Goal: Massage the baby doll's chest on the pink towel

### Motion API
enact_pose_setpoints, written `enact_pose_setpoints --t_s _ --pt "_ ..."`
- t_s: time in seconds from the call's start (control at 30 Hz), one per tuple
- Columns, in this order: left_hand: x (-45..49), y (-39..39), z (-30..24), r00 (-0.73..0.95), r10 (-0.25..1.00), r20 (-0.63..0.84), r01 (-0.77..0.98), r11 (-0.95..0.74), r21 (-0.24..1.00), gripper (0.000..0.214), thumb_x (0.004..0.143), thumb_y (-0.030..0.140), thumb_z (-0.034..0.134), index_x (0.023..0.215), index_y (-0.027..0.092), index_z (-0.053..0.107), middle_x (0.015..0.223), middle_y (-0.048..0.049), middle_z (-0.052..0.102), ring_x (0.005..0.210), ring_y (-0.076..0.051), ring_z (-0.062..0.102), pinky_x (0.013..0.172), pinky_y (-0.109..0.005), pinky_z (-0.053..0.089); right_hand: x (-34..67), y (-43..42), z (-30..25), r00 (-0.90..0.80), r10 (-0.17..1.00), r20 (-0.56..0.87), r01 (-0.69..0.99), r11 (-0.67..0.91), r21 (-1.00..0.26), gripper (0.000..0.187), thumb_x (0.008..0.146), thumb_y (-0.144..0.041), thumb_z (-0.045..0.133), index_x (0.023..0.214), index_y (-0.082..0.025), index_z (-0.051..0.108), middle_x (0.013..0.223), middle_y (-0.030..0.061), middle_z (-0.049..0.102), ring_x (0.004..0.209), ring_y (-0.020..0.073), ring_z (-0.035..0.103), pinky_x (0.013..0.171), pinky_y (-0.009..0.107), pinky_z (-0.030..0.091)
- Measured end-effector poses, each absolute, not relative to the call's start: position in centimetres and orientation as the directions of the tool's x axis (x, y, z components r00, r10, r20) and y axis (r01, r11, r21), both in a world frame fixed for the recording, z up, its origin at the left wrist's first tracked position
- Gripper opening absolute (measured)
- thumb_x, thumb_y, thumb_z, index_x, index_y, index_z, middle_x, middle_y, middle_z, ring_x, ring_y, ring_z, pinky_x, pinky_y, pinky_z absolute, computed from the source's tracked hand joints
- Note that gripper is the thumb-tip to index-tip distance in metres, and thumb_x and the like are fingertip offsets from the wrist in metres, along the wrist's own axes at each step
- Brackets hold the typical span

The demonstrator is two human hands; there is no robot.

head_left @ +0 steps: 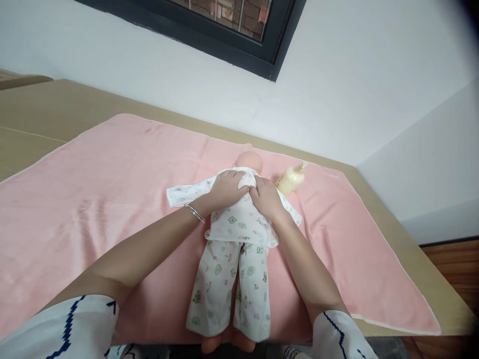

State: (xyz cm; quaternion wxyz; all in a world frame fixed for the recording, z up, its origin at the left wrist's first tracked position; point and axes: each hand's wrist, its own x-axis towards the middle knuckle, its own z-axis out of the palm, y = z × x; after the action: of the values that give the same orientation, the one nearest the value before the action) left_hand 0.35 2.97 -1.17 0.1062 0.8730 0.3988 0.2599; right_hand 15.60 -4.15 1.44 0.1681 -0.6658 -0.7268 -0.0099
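A baby doll (239, 224) lies stretched out on a pink blanket (130, 164), its feet toward me. It wears a white patterned top (234, 219) and matching trousers (213, 289). Its bald head (249, 160) points away, and no facial features show. My left hand (228, 188) rests flat on the left side of the doll's upper body, fingers extended. On the other side, my right hand (266, 197) lies likewise flat, the two thumbs almost meeting in the middle. Just right of the doll's shoulder is a baby bottle (291, 179) with pale yellow contents, lying tilted.
The blanket covers much of a wooden table (48, 107). Behind it rises a white wall (325, 89) with a dark-framed window (224, 35). Wooden boards (454, 267) show below, at the right. The doll's feet reach the table's near edge.
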Motion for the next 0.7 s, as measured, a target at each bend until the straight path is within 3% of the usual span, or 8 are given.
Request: enact_pose_setpoints --t_s 0.17,0.43,0.5,0.6,0.7 --pt "0.2 2.8 -0.6 0.583 0.728 0.361 0.637 -0.685 0.353 0.029 0.094 0.033 0.047 0.112 0.018 0.063 0.117 -0.0099 0.069 0.112 -0.029 0.062 0.103 -0.045 0.047 13.4 -5.3 2.2 -0.054 0.963 0.263 0.988 0.090 -0.124 0.038 0.097 -0.019 0.038 0.127 -0.007 0.058 0.128 0.0203 0.066 0.121 0.0314 0.057 0.110 0.042 0.039" --pt "1.1 -0.9 0.0 0.607 0.659 0.444 0.685 -0.717 0.128 0.029 0.096 0.015 0.039 0.113 0.013 0.063 0.107 -0.0155 0.068 0.106 -0.031 0.062 0.093 -0.045 0.047 17.1 -3.0 1.0 0.055 0.975 0.214 0.942 0.020 -0.334 0.044 0.102 -0.035 0.036 0.135 -0.014 0.056 0.124 0.0157 0.070 0.115 0.0313 0.063 0.098 0.041 0.047" --pt "1.0 -0.9 0.1 0.588 0.671 0.452 0.692 -0.706 0.148 0.029 0.096 0.016 0.040 0.113 0.014 0.063 0.108 -0.0152 0.068 0.107 -0.031 0.062 0.094 -0.045 0.047 17.5 -2.7 0.8 0.053 0.975 0.214 0.940 0.023 -0.340 0.046 0.102 -0.038 0.036 0.137 -0.014 0.054 0.127 0.0160 0.069 0.117 0.0311 0.063 0.098 0.041 0.047" --pt "0.6 0.5 0.1 0.568 0.710 0.417 0.684 -0.688 0.241 0.026 0.096 0.023 0.043 0.111 0.014 0.062 0.113 -0.0139 0.069 0.111 -0.031 0.061 0.099 -0.045 0.046 16.6 -3.1 0.9 0.016 0.972 0.234 0.966 0.045 -0.253 0.045 0.103 -0.032 0.033 0.136 -0.009 0.054 0.129 0.0186 0.068 0.121 0.0311 0.060 0.105 0.043 0.042" --pt "0.1 2.2 0.2 0.557 0.761 0.333 0.680 -0.648 0.344 0.025 0.095 0.034 0.048 0.105 0.017 0.063 0.109 -0.0105 0.071 0.105 -0.029 0.064 0.093 -0.044 0.049 14.7 -4.1 1.6 -0.012 0.968 0.250 0.984 0.056 -0.170 0.038 0.102 -0.024 0.033 0.126 -0.009 0.059 0.125 0.0197 0.068 0.120 0.0309 0.059 0.107 0.043 0.040"
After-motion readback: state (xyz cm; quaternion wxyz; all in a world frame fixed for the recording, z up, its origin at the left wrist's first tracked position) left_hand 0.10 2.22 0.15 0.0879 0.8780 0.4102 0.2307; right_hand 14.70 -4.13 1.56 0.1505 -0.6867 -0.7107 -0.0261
